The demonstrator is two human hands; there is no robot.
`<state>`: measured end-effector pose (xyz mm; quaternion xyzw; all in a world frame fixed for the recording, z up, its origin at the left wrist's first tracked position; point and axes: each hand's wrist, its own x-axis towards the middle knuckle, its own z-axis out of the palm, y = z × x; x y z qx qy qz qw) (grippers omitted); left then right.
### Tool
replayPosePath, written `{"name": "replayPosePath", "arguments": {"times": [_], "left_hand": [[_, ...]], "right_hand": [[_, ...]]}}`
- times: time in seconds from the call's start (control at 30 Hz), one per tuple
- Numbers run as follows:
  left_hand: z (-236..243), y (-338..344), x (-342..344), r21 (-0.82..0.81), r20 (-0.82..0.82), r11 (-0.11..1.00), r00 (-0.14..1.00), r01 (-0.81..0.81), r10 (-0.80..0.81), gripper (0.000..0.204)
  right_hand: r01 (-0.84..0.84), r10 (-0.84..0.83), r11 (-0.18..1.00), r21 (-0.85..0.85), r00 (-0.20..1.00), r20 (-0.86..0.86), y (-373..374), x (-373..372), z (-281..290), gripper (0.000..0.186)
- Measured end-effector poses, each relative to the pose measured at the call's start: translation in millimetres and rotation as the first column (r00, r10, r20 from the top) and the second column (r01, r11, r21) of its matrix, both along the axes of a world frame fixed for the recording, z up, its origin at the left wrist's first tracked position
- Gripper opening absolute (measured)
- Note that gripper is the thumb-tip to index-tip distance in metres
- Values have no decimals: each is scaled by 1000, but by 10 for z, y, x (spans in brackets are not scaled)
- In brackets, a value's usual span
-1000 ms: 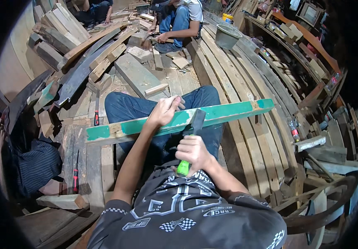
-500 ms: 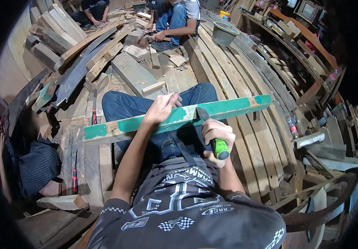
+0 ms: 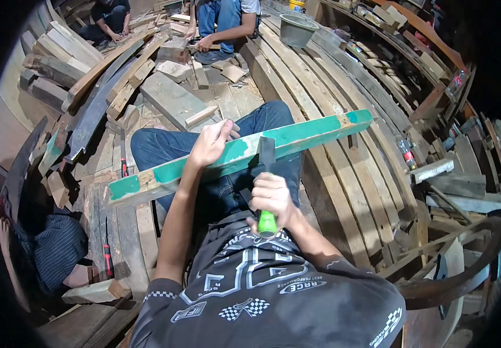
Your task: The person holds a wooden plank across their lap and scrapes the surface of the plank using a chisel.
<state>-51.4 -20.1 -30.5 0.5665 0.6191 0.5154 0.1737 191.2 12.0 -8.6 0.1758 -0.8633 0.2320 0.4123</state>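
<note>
A long wooden bar point(image 3: 308, 134) with patches of green paint lies slantwise across my crossed legs, its right end higher in the picture. My left hand point(image 3: 210, 142) is closed round the bar left of its middle, its fingers partly hidden behind it. In my right hand point(image 3: 275, 196) is a chisel point(image 3: 267, 152) with a wide flat blade and a bright green handle, held by the handle. The blade points away from me, and its tip meets the bar's painted face near a bare strip of wood, just right of my left hand.
Long planks point(image 3: 320, 110) run along my right side. A thick board point(image 3: 172, 98) carrying a small wood piece point(image 3: 201, 115) lies ahead. Red-handled tools, one a screwdriver point(image 3: 108, 261), lie at left. Two people sit at the far side near a grey tub point(image 3: 298, 30); another person's striped clothing point(image 3: 60, 249) shows at left.
My right hand has moved left and toward me with the chisel, whose blade now shows its broad side. The bar slants more, its right end higher. My left hand keeps its hold.
</note>
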Motion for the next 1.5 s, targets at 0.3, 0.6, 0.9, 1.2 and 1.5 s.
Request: {"name": "replayPosePath", "arguments": {"times": [0.3, 0.6, 0.9, 1.2, 1.5], "left_hand": [[13, -25, 20, 8, -50, 1000, 999, -14, 14, 46], [12, -32, 45, -13, -7, 1000, 1000, -19, 19, 47], [15, -12, 43, -17, -62, 1000, 998, -4, 3, 50], [104, -35, 72, -41, -94, 999, 996, 1, -5, 48], [67, -42, 96, -47, -92, 999, 996, -16, 12, 46]], "right_hand": [[21, -21, 1000, -2, 999, -35, 59, -69, 29, 35], [87, -87, 996, -5, 995, -40, 86, -45, -88, 56], [31, -31, 999, -7, 999, -27, 4, -84, 59, 32], [94, -92, 995, 28, 994, -57, 61, -145, 110, 33], [107, -106, 994, 25, 994, -41, 141, -102, 99, 32]]}}
